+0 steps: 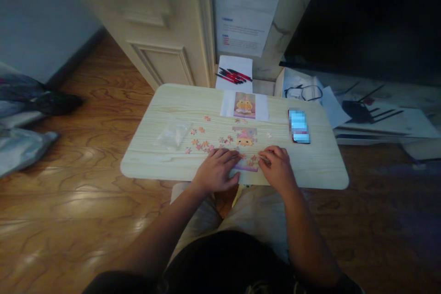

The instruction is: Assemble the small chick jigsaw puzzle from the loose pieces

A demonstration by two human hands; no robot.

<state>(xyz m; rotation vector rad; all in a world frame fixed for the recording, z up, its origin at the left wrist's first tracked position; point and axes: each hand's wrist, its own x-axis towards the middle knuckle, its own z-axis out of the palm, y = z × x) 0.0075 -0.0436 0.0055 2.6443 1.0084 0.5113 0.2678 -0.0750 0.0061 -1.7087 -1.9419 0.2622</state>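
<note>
A partly assembled jigsaw puzzle (245,140) lies on a small light wooden table (310,165). My left hand (217,170) rests palm down on the table at the puzzle's lower left edge, fingers on the pieces there. At the lower right edge my right hand (276,165) pinches what looks like a small puzzle piece with its fingertips. Several loose pieces (203,144) lie scattered left of the puzzle. A reference picture (244,104) on white paper sits at the table's far edge.
A phone (299,126) lies at the right of the table, and a clear plastic bag (172,135) at the left. Behind the table are red and black pens (234,76) on paper, glasses (303,93) and a dark screen (372,18). Bags (24,115) lie on the wooden floor at left.
</note>
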